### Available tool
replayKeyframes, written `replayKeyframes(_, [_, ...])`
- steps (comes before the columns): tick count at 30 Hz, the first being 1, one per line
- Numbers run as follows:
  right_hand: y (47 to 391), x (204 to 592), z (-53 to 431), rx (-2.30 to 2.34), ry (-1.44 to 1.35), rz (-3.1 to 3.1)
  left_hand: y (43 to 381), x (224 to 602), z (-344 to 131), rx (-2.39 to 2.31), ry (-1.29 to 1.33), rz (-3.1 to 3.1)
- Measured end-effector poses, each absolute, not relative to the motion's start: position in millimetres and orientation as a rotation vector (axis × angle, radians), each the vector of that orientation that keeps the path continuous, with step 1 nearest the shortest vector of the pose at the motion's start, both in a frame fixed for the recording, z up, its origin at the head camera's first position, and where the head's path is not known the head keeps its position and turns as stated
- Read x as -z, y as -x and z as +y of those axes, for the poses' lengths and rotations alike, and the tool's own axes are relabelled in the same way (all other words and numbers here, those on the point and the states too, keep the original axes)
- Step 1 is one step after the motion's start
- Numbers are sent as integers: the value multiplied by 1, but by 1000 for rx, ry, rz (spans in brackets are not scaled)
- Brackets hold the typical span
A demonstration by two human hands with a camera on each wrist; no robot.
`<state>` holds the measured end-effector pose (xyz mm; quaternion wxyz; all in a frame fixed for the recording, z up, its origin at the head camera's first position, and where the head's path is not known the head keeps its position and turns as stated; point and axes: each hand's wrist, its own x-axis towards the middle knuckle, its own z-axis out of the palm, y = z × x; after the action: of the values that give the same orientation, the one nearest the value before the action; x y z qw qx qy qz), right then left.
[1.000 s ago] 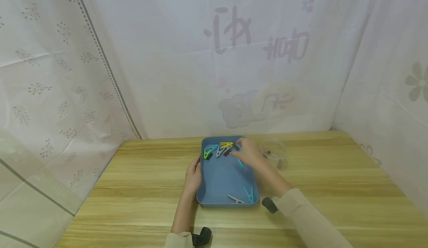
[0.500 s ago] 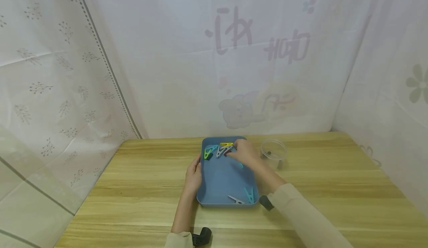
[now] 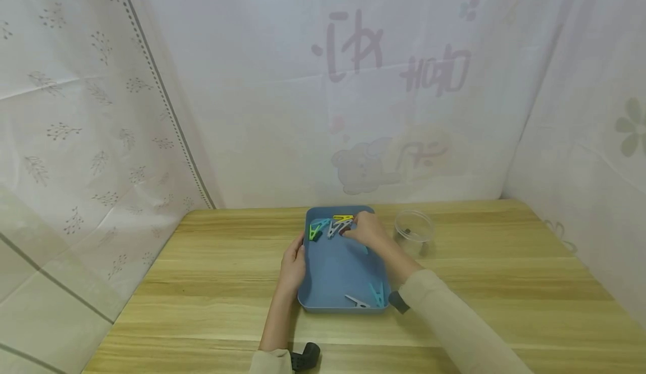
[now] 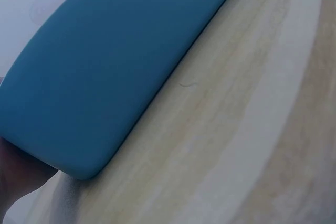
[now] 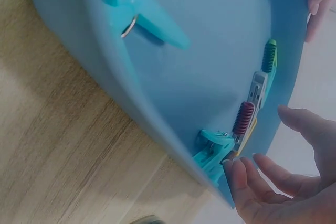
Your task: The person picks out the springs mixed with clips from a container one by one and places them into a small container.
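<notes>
Two clips sit down at the near end of the blue tray (image 3: 333, 273), a turquoise clip (image 3: 377, 294) and a pale grey clip (image 3: 358, 301), and the rest are bunched at the far end: yellow clip (image 3: 344, 217), green clip (image 3: 313, 231), some grey, more turquoise. Tray's on the wooden bench (image 3: 217, 284), with a clear tub (image 3: 415, 248) just beside it on the right.

Right hand (image 3: 370, 231) is over the far right corner of the tray. From the wrist cam the thumb is spread away from the fingers, fingertips right by the far turquoise clip (image 5: 214, 148) and near a dark red ribbed piece (image 5: 243, 118). Can't see anything clearly pinched. Left hand (image 3: 292, 264) is against the tray's left side, fingers laid along the wall, not really clamped on it as far as I can tell.

Handling-wise, I'd guess these are light, stiff plastic, a bit slick on the smooth arms, with a metal spring (image 5: 129, 26) that pushes back. I'd grab by the ribbed part where there is one, thumb one side and finger the other. They lie across each other, so one could drag its neighbour. Tray looks light too, so a steadying palm makes sense.
</notes>
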<state>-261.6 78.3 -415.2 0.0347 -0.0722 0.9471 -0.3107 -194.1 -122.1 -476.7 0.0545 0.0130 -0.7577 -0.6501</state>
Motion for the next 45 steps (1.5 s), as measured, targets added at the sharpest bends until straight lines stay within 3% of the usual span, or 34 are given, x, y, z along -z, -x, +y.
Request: replayKeyframes(45, [275,422,62,835,21,2901,194,474,-120,1987,-32,-2288])
